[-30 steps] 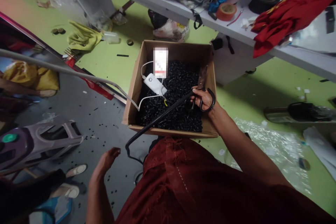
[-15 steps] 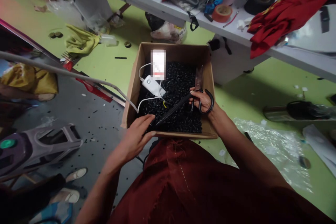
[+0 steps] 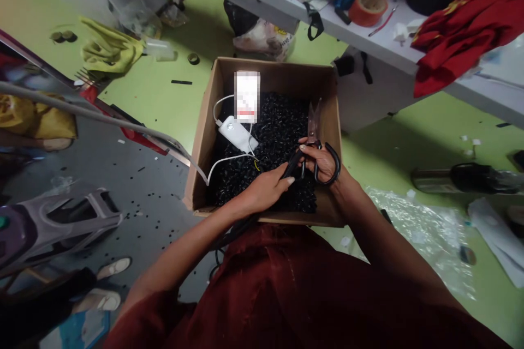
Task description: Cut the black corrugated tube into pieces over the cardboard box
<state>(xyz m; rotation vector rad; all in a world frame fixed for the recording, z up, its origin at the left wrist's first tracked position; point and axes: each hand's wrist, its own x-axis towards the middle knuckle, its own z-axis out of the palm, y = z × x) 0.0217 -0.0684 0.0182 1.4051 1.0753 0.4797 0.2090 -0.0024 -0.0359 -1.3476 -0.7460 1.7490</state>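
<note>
Over a cardboard box [image 3: 339,120], my right hand [image 3: 323,164] holds a pair of scissors [image 3: 314,120] with black looped handles. The blades point away from me and stand slightly apart. The fingers of that hand also pinch the end of a long, thin bundle of black cord-like strips [image 3: 292,166]. My left hand [image 3: 268,188] is closed around the bundle just below. Many small black pieces [image 3: 282,114] fill the box. On them lie a white power bank [image 3: 237,135] with white cables and a pixelated white device [image 3: 246,95].
A white workbench [image 3: 278,2] runs behind the box, bearing orange tape [image 3: 368,9] and red cloth [image 3: 462,27]. A grey cable [image 3: 102,114] crosses from the left. A plastic stool [image 3: 82,223] and another person's shoes [image 3: 114,268] are at left; clear plastic [image 3: 421,229] lies right.
My left hand has moved right and forward from the box's near left edge, closing on the bundle near my right hand. The right hand keeps the scissors. The view has shifted slightly.
</note>
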